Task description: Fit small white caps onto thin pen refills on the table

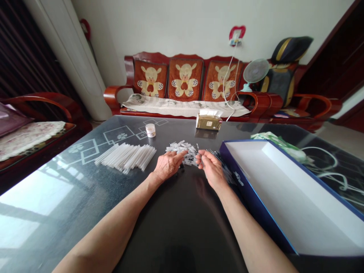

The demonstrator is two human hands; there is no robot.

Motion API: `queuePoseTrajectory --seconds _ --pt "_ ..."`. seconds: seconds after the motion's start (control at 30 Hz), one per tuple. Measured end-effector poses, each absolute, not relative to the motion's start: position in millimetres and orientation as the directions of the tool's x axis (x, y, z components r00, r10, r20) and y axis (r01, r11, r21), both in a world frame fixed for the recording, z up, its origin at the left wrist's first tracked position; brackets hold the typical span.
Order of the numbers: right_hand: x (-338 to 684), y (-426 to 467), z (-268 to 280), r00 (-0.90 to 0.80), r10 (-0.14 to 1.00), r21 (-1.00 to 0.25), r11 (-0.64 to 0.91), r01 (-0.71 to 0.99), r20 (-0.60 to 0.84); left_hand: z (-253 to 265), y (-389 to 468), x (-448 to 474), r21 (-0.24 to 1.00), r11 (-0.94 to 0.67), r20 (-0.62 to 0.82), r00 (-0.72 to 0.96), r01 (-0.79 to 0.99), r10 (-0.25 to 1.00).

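Observation:
My left hand reaches over a pile of small white plastic pieces, its index finger stretched out across them. Whether its fingertips touch a piece is hard to make out. My right hand pinches a thin stick that looks like a pen refill, its tip pointing up beside the pile. Left of my hands, many white plastic tubes lie side by side in a layer. More thin, dark-tipped sticks lie between my right hand and the blue box, partly hidden by the hand.
A large blue box with white inner walls takes up the table's right side. Behind it lie a green and white bag and white cables. A small white cup and a tissue box stand farther back on the dark table.

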State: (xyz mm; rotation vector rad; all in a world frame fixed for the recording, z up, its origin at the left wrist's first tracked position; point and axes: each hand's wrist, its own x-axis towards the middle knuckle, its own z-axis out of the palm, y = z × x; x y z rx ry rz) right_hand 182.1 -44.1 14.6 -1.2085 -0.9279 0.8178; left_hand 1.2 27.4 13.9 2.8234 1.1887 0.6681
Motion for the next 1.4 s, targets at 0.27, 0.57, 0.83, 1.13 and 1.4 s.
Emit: queuePoseTrajectory --seconds 0.27,0.57,0.83,1.13,1.4 --pt "172 -42 6 0.412 0.911 -0.867 0.203 -0.456 -0.003 13 26 5 0.204 -0.743 0.392 0.643 0.637 0.658" --pt "170 -39 -3 0.409 0.913 -0.872 0.210 -0.442 0.013 13 26 7 0.188 -0.736 0.363 0.650 0.650 0.667" --pt "165 -42 -3 0.309 0.951 -0.889 0.151 -0.433 0.011 10 25 8 0.205 -0.813 0.467 0.675 0.545 0.571" --pt "159 -45 -3 0.266 0.963 -0.960 0.109 -0.258 0.038 11 23 7 0.168 -0.811 0.487 0.668 0.561 0.563" --pt "178 -36 0 0.516 0.856 -0.838 0.293 -0.460 0.016 14 25 4 0.155 -0.748 0.417 0.643 0.646 0.642"
